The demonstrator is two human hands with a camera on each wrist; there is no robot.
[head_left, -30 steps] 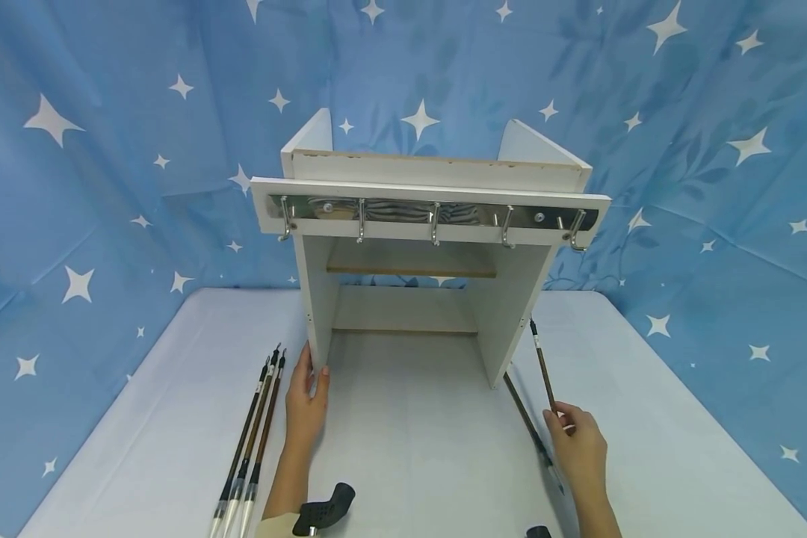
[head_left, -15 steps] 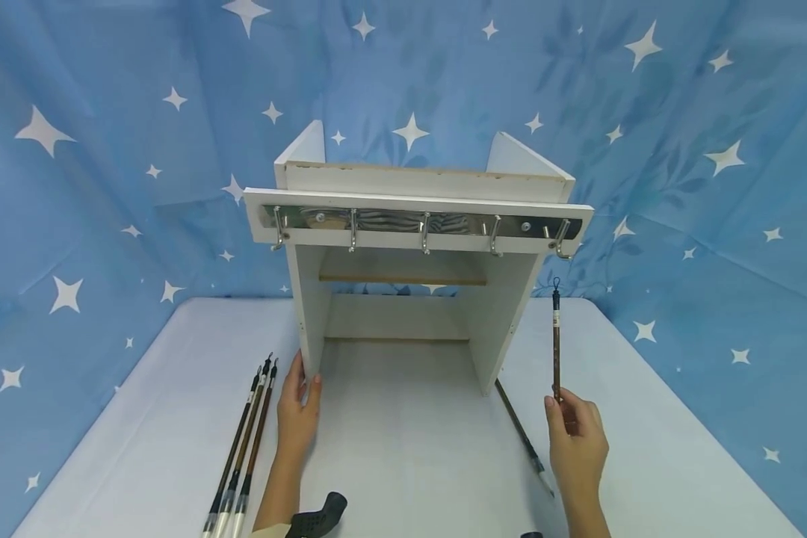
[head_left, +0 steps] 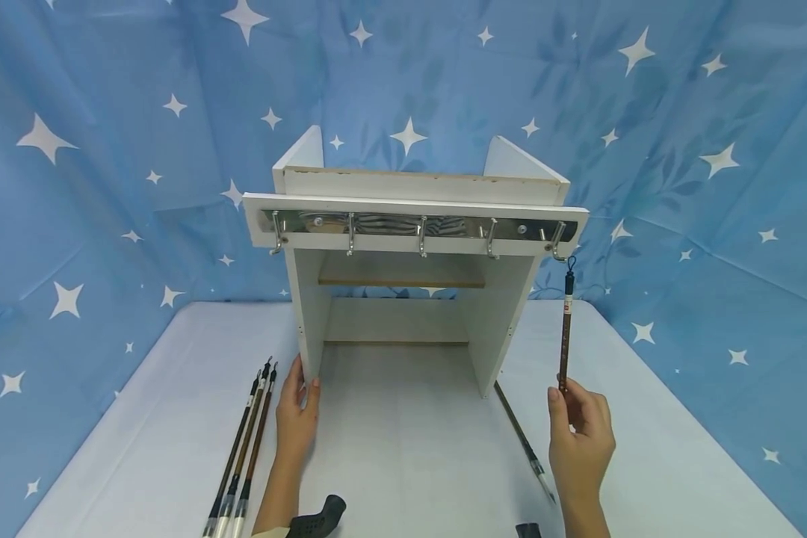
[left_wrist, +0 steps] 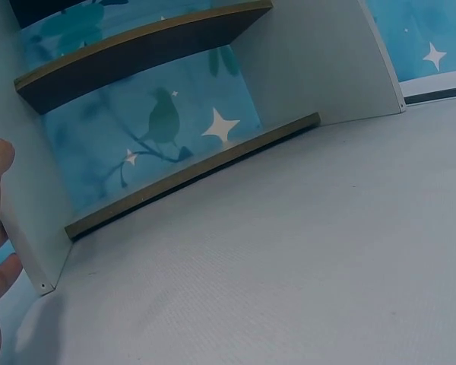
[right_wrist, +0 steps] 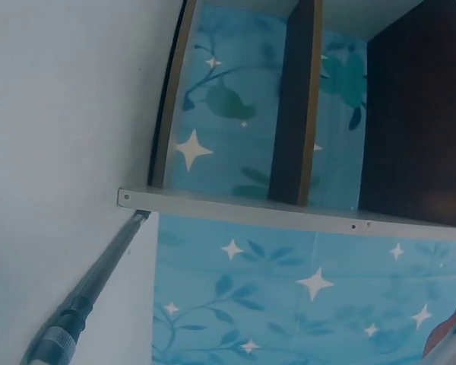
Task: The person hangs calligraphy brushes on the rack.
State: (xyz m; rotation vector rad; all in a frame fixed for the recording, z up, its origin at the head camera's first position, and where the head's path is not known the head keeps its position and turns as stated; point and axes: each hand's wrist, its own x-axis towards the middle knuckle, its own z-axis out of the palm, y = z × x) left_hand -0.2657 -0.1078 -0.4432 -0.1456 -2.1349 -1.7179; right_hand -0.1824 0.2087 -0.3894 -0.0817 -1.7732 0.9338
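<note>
My right hand pinches a brown calligraphy brush between thumb and fingers. The brush stands upright, its black hanging loop at the top, right by the rightmost metal hook. That hook belongs to the strip across the front of a white shelf rack. At the foot of the rack's left side panel, my left hand grips the edge, thumb on the front and fingers outside. The right wrist view catches only the held brush's clear-covered tip and part of the hand.
Several more hooks line the metal strip. A second brush lies on the white table at the right, its upper end by the rack's right panel. Three brushes lie together at the left. A starry blue curtain hangs behind.
My right hand has raised the brush from a leaning position to upright, bringing its loop up to the rightmost hook. The left hand stays on the panel. The head view has shifted slightly.
</note>
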